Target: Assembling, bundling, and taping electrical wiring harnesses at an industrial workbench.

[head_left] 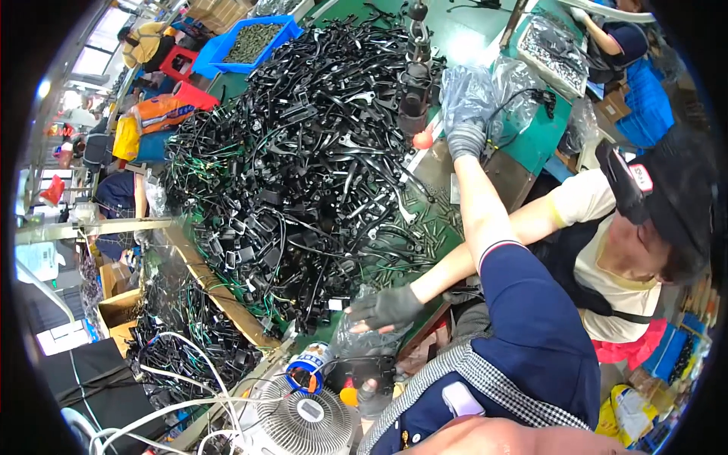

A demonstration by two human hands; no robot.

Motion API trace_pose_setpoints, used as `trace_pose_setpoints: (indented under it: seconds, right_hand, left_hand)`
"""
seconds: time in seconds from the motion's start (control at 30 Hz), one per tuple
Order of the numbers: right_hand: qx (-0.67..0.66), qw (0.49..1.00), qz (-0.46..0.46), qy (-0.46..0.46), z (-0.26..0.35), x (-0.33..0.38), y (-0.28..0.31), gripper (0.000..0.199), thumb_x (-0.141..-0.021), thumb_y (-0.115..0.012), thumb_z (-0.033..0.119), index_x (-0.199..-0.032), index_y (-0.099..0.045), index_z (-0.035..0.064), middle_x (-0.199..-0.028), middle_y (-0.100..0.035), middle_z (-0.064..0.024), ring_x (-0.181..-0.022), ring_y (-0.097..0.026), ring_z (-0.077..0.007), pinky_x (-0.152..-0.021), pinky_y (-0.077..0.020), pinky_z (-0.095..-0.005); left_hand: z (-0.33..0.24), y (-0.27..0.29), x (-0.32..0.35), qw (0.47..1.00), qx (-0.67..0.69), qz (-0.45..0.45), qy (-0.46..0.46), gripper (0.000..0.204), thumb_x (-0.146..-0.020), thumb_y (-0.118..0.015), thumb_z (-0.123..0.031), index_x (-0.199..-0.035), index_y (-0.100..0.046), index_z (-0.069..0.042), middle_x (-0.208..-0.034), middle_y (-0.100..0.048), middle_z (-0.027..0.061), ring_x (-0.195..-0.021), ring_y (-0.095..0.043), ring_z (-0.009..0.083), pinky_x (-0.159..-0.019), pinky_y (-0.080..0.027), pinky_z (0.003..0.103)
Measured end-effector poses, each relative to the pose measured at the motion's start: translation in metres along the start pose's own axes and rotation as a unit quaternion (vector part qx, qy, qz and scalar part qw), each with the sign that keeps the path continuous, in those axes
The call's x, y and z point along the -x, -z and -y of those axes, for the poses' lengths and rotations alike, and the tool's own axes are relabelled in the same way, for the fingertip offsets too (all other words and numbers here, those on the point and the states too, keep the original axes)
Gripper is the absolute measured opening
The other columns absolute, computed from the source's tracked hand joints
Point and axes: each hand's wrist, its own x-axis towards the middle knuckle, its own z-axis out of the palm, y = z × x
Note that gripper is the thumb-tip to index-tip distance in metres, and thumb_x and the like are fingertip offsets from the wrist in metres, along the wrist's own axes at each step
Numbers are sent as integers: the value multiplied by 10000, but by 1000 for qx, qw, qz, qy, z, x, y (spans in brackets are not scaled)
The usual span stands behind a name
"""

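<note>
My right arm, in a navy sleeve, reaches far forward across the bench. My right hand (464, 133), in a grey glove, is at a clear plastic bag (466, 80); its fingers are hidden by the plastic. My left hand (371, 398), also gloved in grey, shows only partly low in the view, beside a round fan (307, 417) and a black item; how its fingers lie is unclear. A big heap of black brake levers and cables (318, 136) covers the bench to the left of my right arm. A black cable (512, 102) with a connector lies right of my right hand.
A co-worker at right stretches a dark-gloved hand (387, 309) over a plastic bag near the heap. A black hanging tool (415, 83) stands left of my right hand. Screws (428, 227) lie scattered on the bench. A blue bin (254, 45) stands at the far left, a white tray (553, 57) at the far right.
</note>
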Motion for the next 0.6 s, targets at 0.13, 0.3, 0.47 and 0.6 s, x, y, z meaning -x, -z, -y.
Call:
trace_pose_setpoints:
  seconds: [0.13, 0.3, 0.47, 0.6]
  right_hand:
    - [-106, 689, 231, 679, 128, 326, 11, 547, -849, -389, 418, -1300, -370, 110, -1219, -492, -153, -1175, -413, -299, -1012, -246, -457]
    - [-243, 419, 46, 874, 103, 355, -56, 503, -829, -414, 335, -1288, -397, 131, -1289, -452, -108, -1252, -345, -315, -1051, -168, -533]
    - [-744, 408, 340, 404, 15, 133, -45, 292, -850, -448, 348, -1063, -477, 150, -924, -497, -65, -789, -393, -232, -673, -265, -393]
    - [-833, 291, 444, -156, -12, 32, 17, 205, -867, -475, 358, -883, -542, 165, -632, -532, -30, -418, -432, -165, -371, -343, -280]
  left_hand:
    - [4, 13, -1, 995, 1, -53, -82, 756, -656, -725, -334, -1244, -375, -12, -1094, -529, 169, -839, -606, 299, -660, -532, 395]
    - [20, 50, 28, 999, 45, 9, -14, 736, -643, -745, -275, -1235, -390, -18, -1144, -516, 147, -827, -616, 280, -639, -533, 392]
    - [21, 29, 66, 994, 62, -18, -90, 741, -647, -744, -240, -1251, -379, -13, -1163, -506, 163, -846, -616, 279, -666, -534, 387]
    - [22, 31, 89, 990, 91, 19, -104, 757, -653, -735, -219, -1272, -354, -6, -1164, -502, 182, -868, -612, 294, -716, -533, 382]
